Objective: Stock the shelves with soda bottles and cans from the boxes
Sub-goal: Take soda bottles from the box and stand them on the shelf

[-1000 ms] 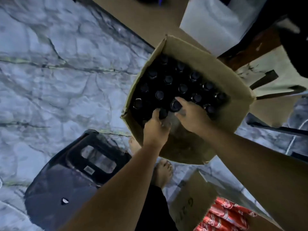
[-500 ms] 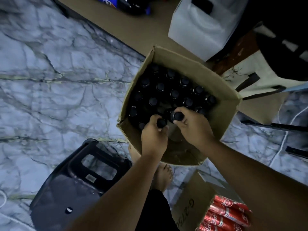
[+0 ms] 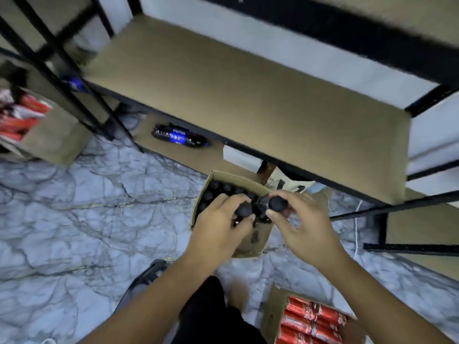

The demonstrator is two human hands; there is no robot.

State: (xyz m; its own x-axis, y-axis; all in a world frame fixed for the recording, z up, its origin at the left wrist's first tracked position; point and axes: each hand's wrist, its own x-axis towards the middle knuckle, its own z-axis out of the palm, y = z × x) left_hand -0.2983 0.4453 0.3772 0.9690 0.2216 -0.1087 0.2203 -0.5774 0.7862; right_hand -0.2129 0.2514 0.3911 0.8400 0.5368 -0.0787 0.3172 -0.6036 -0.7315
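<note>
My left grip (image 3: 218, 227) is curled round the neck of a dark-capped soda bottle (image 3: 244, 209). My right grip (image 3: 305, 229) pinches the neck of a second bottle (image 3: 277, 204) between thumb and fingers. I hold both bottles side by side just above the open cardboard box (image 3: 253, 247), and their caps are close enough that they may be touching, though the blur keeps me from being sure.

More dark-capped bottles (image 3: 214, 186) stand upright in the far half of that box, which sits on the marble floor (image 3: 87, 207) against the front of the metal shelving. The wide brown shelf board (image 3: 248, 95) lies beyond and above my hands. On the lowest board (image 3: 198, 157), to the left of the box, a blue-labelled cola bottle (image 3: 180, 136) lies on its side.

Near my right forearm, at the bottom edge, a second carton (image 3: 272, 316) holds red cans (image 3: 313, 319) lying in rows. At the far left another brown carton (image 3: 54, 140) stands on the floor with red packs (image 3: 22, 120) inside, too smeared to read.
</note>
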